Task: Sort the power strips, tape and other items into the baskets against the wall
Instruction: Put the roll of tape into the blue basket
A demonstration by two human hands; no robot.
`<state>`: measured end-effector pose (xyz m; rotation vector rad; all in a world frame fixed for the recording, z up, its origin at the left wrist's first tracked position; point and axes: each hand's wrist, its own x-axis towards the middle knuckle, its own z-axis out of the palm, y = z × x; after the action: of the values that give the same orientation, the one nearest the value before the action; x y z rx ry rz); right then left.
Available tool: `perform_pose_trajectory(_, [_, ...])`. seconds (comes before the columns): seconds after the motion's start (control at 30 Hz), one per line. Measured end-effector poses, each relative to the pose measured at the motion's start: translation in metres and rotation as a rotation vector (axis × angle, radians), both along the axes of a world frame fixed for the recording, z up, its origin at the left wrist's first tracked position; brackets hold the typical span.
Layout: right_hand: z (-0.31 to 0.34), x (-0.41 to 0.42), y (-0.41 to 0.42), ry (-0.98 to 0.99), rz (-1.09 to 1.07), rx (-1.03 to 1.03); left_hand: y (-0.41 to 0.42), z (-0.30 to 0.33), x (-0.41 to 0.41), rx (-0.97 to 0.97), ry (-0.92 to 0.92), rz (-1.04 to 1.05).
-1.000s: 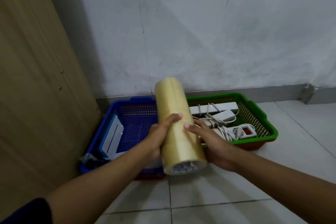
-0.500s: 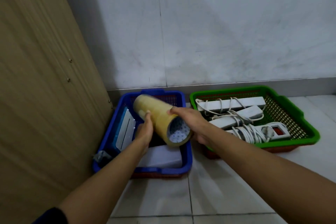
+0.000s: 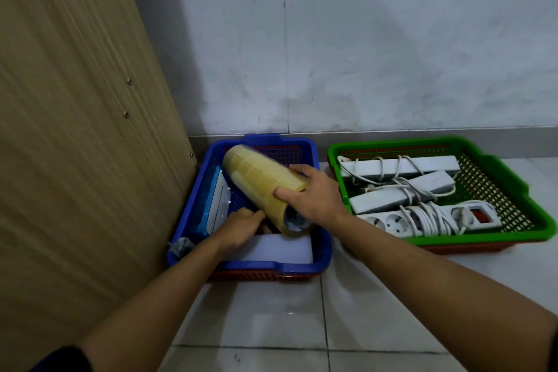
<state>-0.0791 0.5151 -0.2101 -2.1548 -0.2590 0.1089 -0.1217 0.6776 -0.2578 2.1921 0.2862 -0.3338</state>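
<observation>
Baskets sit side by side against the wall, and taking the blue basket as the landmark, the wooden panel rises just to its left and the green basket lies just to its right, holding three white power strips with their cords wound round them, so that kind looks sorted already. Over the blue basket the stack of tape rolls is held tilted, far end raised toward the wall and near end dipping to the basket floor, probably so it can be laid down lengthwise among what is there. Inside, a white flat box lies at the near edge and a blue-edged white item leans on the left wall. The right hand is closed over the stack's near end, thumb on its side. The left hand is curled beneath it; whether it is gripping I cannot tell. The tape is yellowish-tan, several rolls seamed into one long cylinder with a hollow core.
</observation>
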Motion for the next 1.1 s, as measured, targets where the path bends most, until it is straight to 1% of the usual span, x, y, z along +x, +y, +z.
perform_pose_trajectory(0.07, [-0.005, -0.002, 0.001, -0.050, 0.008, -0.032, 0.003, -0.001, -0.003, -0.003, -0.036, -0.041])
perform_pose_trajectory(0.13, [-0.007, -0.004, 0.003, -0.040, 0.061, -0.156, 0.007, -0.001, -0.005, 0.083, -0.030, -0.160])
perform_pose_trajectory(0.2, [-0.003, -0.003, 0.004, 0.008, 0.133, -0.343, 0.008, 0.008, -0.006, 0.233, 0.104, -0.343])
perform_pose_trajectory(0.23, [0.001, -0.002, 0.004, 0.030, 0.163, -0.410, 0.008, 0.012, -0.006, 0.309, 0.186, -0.398])
perform_pose_trajectory(0.3, [0.009, 0.001, 0.004, 0.054, 0.182, -0.431, 0.008, 0.014, -0.005, 0.452, 0.267, -0.443])
perform_pose_trajectory(0.37, [0.018, 0.001, 0.003, 0.083, 0.108, -0.321, 0.004, 0.015, -0.007, 0.566, 0.241, -0.486])
perform_pose_trajectory(0.47, [0.034, 0.007, 0.001, 0.156, -0.127, -0.027, -0.001, 0.016, -0.011, 0.624, 0.177, -0.546])
perform_pose_trajectory(0.5, [0.040, 0.010, -0.001, 0.200, -0.212, 0.070, -0.001, 0.018, -0.012, 0.674, 0.142, -0.552])
perform_pose_trajectory(0.57, [0.048, 0.016, -0.010, 0.341, -0.365, 0.272, 0.005, 0.018, -0.011, 0.823, 0.012, -0.503])
perform_pose_trajectory(0.6, [0.048, 0.019, -0.016, 0.411, -0.415, 0.374, 0.009, 0.019, -0.010, 0.869, -0.049, -0.438])
perform_pose_trajectory(0.63, [0.048, 0.019, -0.021, 0.472, -0.453, 0.467, 0.014, 0.019, -0.009, 0.864, -0.070, -0.379])
perform_pose_trajectory(0.67, [0.047, 0.018, -0.026, 0.521, -0.481, 0.534, 0.018, 0.018, -0.010, 0.806, -0.048, -0.336])
perform_pose_trajectory(0.73, [0.045, 0.015, -0.031, 0.578, -0.495, 0.580, 0.020, 0.017, -0.012, 0.693, 0.088, -0.337])
perform_pose_trajectory(0.8, [0.046, 0.013, -0.030, 0.574, -0.516, 0.584, 0.012, 0.015, -0.013, 0.691, 0.164, -0.380])
perform_pose_trajectory(0.93, [0.044, 0.011, -0.024, 0.546, -0.538, 0.567, -0.005, 0.012, -0.009, 0.878, 0.068, -0.463])
perform_pose_trajectory(1.0, [0.037, 0.017, -0.023, 0.550, -0.558, 0.567, -0.004, 0.014, -0.008, 0.938, 0.046, -0.390])
perform_pose_trajectory(1.1, [0.009, 0.041, -0.028, 0.603, -0.562, 0.596, 0.003, 0.014, -0.008, 0.965, 0.024, -0.170])
